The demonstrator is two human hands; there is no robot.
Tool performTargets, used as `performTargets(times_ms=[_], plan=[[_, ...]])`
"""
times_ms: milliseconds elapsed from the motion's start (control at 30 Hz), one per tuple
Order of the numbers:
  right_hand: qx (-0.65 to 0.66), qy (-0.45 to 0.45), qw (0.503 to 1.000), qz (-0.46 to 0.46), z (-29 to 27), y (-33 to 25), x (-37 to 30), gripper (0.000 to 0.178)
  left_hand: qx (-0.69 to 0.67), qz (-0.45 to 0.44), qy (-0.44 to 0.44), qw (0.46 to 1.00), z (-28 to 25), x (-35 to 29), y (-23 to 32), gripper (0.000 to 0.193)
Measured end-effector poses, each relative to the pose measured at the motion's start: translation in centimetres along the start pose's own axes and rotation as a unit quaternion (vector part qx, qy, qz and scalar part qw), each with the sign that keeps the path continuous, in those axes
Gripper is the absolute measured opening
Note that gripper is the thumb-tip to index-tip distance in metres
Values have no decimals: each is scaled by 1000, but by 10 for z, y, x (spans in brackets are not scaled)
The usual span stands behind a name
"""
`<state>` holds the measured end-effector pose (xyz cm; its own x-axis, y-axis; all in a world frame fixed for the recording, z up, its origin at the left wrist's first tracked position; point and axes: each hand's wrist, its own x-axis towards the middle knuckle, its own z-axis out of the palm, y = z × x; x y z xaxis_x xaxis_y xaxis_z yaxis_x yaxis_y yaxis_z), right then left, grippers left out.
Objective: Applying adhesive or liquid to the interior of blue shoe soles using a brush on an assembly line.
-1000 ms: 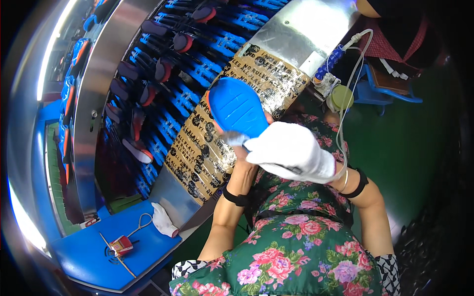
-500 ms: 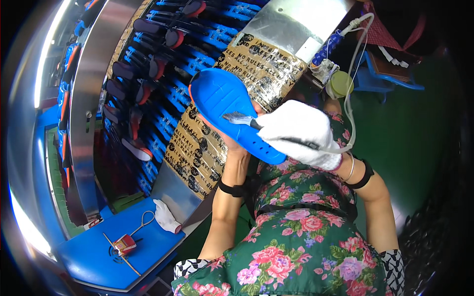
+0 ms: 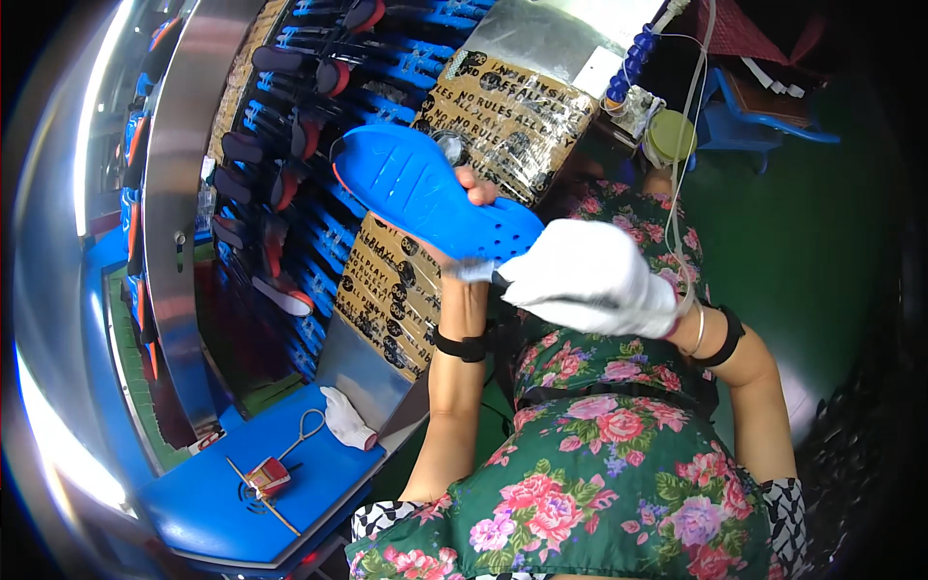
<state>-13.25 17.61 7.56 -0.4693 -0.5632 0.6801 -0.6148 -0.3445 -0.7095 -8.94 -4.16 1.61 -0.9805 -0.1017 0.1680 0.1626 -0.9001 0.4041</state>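
My bare left hand [image 3: 476, 186] is closed around a blue shoe sole [image 3: 391, 172], its thumb or fingertips curling over the far rim. The sole is tilted with its hollow, ridged inner face toward me; small holes dot the end nearest my right hand. In a white knit glove, my right hand [image 3: 585, 275] grips a brush with a dark handle. Its pale bristles [image 3: 474, 272] are blurred, just beneath the sole's near edge in front of my left wrist; whether they touch the sole I cannot tell. A thin white hose [image 3: 688, 193] runs up from beside the gloved hand.
Behind the sole is a metal ledge covered with printed brown tape [image 3: 387, 290]. To the left, a rack carries several dark and red shoe parts [image 3: 282, 295]. A blue side table [image 3: 208, 507] holds a white glove [image 3: 346, 420] and a small red box [image 3: 267, 478]. A blue stool [image 3: 739, 130] stands far right.
The brush has left the sole's inner face and come down toward me, below the near edge. The sole has shifted left and slightly up in my left hand.
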Motion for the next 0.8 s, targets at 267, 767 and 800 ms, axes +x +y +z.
performTargets(times_ms=[267,767,800], plan=[[-45,10,999,-10,3,1,-18,23,17,-26,-2,1000,-8,6,5,88],[93,-39,995,12,2,3,-21,18,100,-170,108,974,13,7,27,104],[37,-42,998,-24,3,9,-23,22,64,-202,88,973,10,13,28,108]])
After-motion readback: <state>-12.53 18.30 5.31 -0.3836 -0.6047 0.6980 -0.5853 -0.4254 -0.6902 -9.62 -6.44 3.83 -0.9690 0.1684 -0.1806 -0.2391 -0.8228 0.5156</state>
